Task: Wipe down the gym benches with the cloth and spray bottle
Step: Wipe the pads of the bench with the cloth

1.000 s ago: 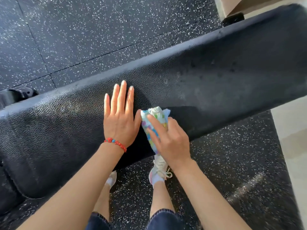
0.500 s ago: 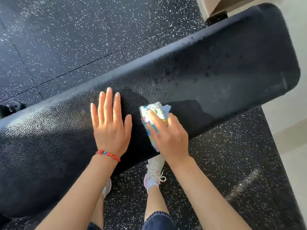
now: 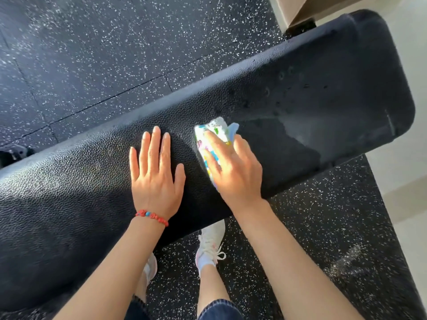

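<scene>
We are in the wiping step. Our left hand (image 3: 155,179) lies flat on the bench (image 3: 312,100), fingers straight and close together, thumb out to the side, holding nothing; we judge that it braces us. A red bead bracelet (image 3: 152,217) sits at that wrist. Just to the right of it, not touching, our right hand (image 3: 233,167) presses the cloth (image 3: 213,137) onto the pad; the grip here is fingers laid over the bunched cloth and bent a little round it, with cloth showing beyond the fingertips and along the thumb side. Further right of this grip the pad looks darker, with a sheen and scattered droplets (image 3: 280,76) toward the rounded end, which we read as spray not yet wiped. The spray bottle is not in view.

The next move, as we judge it, calls for a firm push of the cloth rightward through that wet stretch to the end, with the pressure kept even so no streaks stay. Below the bench edge are our white shoes (image 3: 211,241) on the speckled floor (image 3: 92,54).
</scene>
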### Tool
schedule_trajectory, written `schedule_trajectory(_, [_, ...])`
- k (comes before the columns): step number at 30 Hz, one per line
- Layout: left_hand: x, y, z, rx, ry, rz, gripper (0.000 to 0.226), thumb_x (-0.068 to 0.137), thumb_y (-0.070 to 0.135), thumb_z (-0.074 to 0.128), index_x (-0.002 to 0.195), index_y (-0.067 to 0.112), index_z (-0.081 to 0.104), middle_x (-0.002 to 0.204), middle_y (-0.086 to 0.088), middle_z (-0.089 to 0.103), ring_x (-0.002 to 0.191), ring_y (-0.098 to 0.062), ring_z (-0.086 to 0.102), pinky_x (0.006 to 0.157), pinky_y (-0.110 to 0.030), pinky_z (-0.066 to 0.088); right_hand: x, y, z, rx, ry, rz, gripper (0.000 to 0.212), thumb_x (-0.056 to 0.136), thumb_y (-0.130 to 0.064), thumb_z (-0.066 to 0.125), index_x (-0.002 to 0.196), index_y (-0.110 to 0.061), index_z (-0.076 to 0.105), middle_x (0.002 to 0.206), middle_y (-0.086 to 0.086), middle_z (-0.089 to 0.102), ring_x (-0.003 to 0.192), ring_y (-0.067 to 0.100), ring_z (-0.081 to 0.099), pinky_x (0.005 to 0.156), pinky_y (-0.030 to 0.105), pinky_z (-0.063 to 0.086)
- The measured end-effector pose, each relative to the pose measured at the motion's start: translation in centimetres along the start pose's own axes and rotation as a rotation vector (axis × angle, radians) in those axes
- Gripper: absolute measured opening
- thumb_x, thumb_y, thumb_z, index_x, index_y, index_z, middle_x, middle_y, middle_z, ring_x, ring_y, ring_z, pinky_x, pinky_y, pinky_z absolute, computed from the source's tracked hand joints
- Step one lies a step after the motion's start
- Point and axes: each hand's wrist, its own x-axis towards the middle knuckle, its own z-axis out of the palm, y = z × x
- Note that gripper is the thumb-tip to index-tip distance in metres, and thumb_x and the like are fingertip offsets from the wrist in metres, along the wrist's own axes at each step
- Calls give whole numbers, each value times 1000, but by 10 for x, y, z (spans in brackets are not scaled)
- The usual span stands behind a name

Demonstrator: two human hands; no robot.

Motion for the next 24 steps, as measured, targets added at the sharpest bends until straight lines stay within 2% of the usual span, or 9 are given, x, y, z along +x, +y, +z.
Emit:
schedule_trajectory(2, [-1,-1,0,-3,5,2,56,94,31,36,142,2,35,150,-17,31,139,-32,24,115,-46,10,9,11,0,4,-48,-138,24,87,-21,58,108,-16,69,75,11,60,62,25,58,52,32,49])
schedule_trajectory(4, [0,-1,0,-3,9,5,56,94,31,36,142,2,36,149,-17,32,139,-33,24,115,-46,11,22,26,-4,-28,-66,-171,28,84,-23,57,108,-15,69,77,13,60,62,28,58,49,31,50])
schedule_trajectory(6, [0,-1,-1,4,14,6,56,94,31,36,141,1,36,149,-18,32,139,-33,24,115,-47,11,40,40,-6,-82,-13,-44,30,80,-26,62,108,-15,68,82,17,61,66,32,59,47,31,47])
schedule_trajectory(8, [1,-1,0,13,22,14,56,94,30,36,141,1,36,149,-19,33,138,-33,25,115,-49,13,55,41,-8,-106,56,133,28,81,-28,62,106,-15,68,79,18,59,66,33,58,46,32,46])
schedule_trajectory(10, [1,0,0,24,30,20,55,94,30,37,140,-1,37,148,-20,34,138,-34,26,114,-51,16,53,28,-2,-116,81,200,27,83,-28,60,106,-16,67,77,16,58,66,33,57,47,32,45])
schedule_trajectory(15, [0,0,2,25,24,13,55,93,28,37,139,-3,38,146,-22,35,137,-35,26,113,-52,17,35,-20,22,42,-74,-46,21,82,-20,65,102,-19,69,73,12,58,60,28,55,47,34,47])
schedule_trajectory(19, [2,1,0,30,15,18,55,92,28,39,138,-3,39,145,-22,36,136,-35,27,111,-55,19,51,9,6,3,-120,-133,29,81,-24,64,109,-19,67,76,14,59,62,30,56,48,32,46])
schedule_trajectory(21, [4,6,-3,18,24,4,54,92,28,40,137,-2,39,145,-22,36,136,-35,27,111,-55,17,69,44,-10,-105,-38,25,33,82,-28,64,114,-22,61,80,18,57,68,34,57,50,33,46])
schedule_trajectory(24, [18,23,-7,-42,17,37,56,92,30,40,139,1,37,146,-21,35,137,-34,24,113,-52,13,92,76,-26,-114,-30,336,35,88,-32,55,121,-20,58,99,22,55,88,39,55,64,40,46])
